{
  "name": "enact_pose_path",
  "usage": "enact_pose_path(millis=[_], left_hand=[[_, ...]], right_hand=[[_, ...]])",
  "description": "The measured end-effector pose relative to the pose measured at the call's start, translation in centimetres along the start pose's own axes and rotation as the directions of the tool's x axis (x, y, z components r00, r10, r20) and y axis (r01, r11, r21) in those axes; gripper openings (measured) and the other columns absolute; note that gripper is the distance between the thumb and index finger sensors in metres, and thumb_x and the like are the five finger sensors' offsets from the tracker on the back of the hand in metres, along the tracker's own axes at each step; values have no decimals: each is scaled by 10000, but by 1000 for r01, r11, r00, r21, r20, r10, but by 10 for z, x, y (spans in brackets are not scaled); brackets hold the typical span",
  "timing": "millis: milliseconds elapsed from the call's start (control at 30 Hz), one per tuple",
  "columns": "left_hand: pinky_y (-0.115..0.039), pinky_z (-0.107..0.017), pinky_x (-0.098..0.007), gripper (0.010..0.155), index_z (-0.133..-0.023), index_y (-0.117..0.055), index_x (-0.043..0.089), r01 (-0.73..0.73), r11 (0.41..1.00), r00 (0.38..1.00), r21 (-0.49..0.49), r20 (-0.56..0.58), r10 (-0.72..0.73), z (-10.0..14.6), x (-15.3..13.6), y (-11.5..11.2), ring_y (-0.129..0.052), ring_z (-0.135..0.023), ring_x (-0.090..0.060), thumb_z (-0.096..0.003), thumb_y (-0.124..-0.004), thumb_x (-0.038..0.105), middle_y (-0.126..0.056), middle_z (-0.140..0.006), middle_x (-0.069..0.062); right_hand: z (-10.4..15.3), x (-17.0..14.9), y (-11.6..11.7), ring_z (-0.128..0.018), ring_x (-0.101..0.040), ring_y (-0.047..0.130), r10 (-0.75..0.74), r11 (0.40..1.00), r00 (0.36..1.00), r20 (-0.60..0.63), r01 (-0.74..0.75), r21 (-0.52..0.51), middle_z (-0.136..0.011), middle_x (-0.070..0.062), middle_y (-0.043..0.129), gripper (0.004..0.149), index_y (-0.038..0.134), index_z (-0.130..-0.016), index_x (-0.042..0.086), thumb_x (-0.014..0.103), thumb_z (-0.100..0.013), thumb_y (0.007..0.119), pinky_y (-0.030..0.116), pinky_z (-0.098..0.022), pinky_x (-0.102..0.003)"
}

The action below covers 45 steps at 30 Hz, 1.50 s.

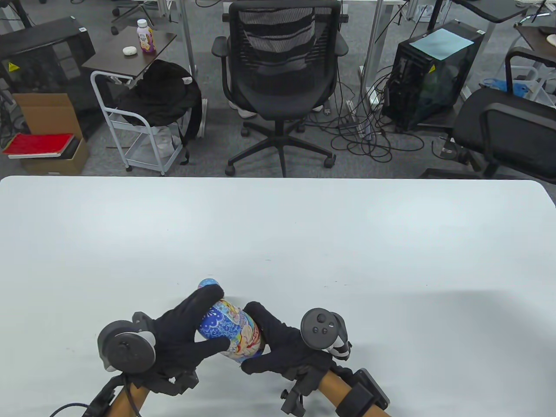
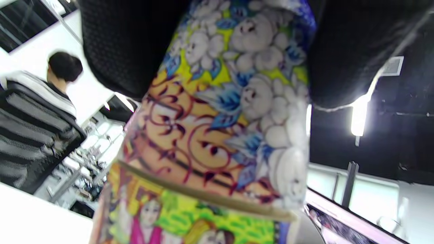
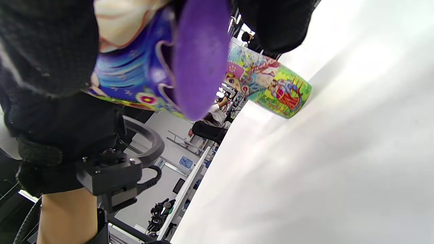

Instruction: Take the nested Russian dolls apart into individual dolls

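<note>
The brightly painted wooden nesting doll (image 1: 228,330) lay on its side over the near left of the white table (image 1: 304,243), long way running left to right, left hand (image 1: 182,334) curled round its head end, right hand (image 1: 282,347) curled round its bottom end.

A colourfully painted wooden nesting doll (image 1: 229,331) lies tilted near the near edge of the white tabletop (image 1: 304,243). The black-gloved left hand (image 1: 184,334) grips its upper part, and the black-gloved right hand (image 1: 282,347) grips its base.
</note>
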<state>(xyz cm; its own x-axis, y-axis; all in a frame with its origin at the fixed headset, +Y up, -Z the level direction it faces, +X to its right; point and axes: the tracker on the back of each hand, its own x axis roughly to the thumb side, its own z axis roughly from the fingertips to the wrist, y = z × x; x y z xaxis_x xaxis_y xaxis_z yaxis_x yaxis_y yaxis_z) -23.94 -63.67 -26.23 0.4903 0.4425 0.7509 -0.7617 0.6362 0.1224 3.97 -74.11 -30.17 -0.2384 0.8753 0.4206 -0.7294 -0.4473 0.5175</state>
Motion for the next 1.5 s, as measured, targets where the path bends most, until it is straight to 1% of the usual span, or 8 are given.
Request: enact_pose_path(millis=[133, 300, 467, 633, 1100, 1267, 1333, 1500], left_hand=[[-850, -554, -467, 880, -1164, -471, 129, 137, 983, 988, 121, -93, -127, 7, -8, 34, -910, -782, -467, -524, -845, 604, -693, -1070, -311], [-835, -562, -488, 884, -1172, -456, 127, 355, 923, 913, 150, -266, -308, 18, -28, 60, -893, -793, -486, -530, -855, 585, -682, -1077, -318], [-827, -558, -502, 879, -1169, -455, 125, 575, 816, 765, 60, -393, -510, 24, -59, 57, -884, -790, -501, -530, -864, 568, -675, -1073, -328], [-822, -565, -509, 882, -1172, -437, 122, 634, 772, 683, -54, -428, -591, 23, -88, 50, -871, -804, -506, -533, -858, 561, -656, -1080, -332], [-816, -575, -510, 886, -1181, -408, 123, 549, 813, 632, -194, -540, -556, 31, -142, 42, -862, -818, -510, -542, -845, 554, -630, -1099, -323], [-796, -601, -512, 897, -1190, -362, 174, 487, 863, 664, -133, -584, -466, 35, -152, 42, -828, -860, -495, -540, -836, 570, -591, -1119, -312], [-731, -644, -566, 943, -1190, -276, 156, 488, 862, 666, -138, -580, -470, 37, -151, 42, -712, -925, -552, -545, -820, 578, -502, -1142, -334], [-664, -647, -610, 889, -1166, -354, 95, 549, 832, 753, 79, -477, -452, 28, -112, 51, -597, -935, -604, -565, -785, 589, -463, -1123, -341]], right_hand=[[3, 2, -12, -994, -524, 574, 93, 991, 995, -24, -95, -96, -1156, -249, 488, 1099, 261, -1135, 134, 615, -366, 880, 695, -676, -512], [4, -4, -17, -975, -527, 595, 86, 988, 995, -49, -91, -125, -1136, -269, 512, 1068, 276, -1132, 123, 596, -385, 876, 700, -665, -514], [3, -10, -19, -943, -540, 632, 142, 976, 984, -112, -158, -149, -1106, -289, 561, 1043, 304, -1127, 100, 596, -401, 865, 707, -637, -536], [4, -10, -19, -939, -541, 636, 146, 975, 982, -123, -164, -150, -1101, -292, 567, 1033, 310, -1126, 97, 590, -407, 863, 710, -633, -535], [3, -17, -18, -926, -555, 641, 162, 974, 972, -170, -185, -128, -1088, -305, 587, 999, 352, -1119, 86, 583, -415, 859, 709, -622, -548], [3, -15, -17, -931, -551, 638, 157, 976, 973, -170, -179, -124, -1092, -298, 588, 998, 351, -1120, 91, 582, -415, 860, 706, -626, -548], [3, -16, -17, -925, -554, 643, 161, 976, 972, -169, -183, -120, -1088, -302, 592, 999, 354, -1119, 88, 581, -413, 861, 708, -623, -549], [3, -16, -19, -932, -550, 640, 165, 974, 971, -172, -188, -124, -1092, -297, 589, 1001, 351, -1121, 91, 581, -414, 861, 705, -627, -549]])
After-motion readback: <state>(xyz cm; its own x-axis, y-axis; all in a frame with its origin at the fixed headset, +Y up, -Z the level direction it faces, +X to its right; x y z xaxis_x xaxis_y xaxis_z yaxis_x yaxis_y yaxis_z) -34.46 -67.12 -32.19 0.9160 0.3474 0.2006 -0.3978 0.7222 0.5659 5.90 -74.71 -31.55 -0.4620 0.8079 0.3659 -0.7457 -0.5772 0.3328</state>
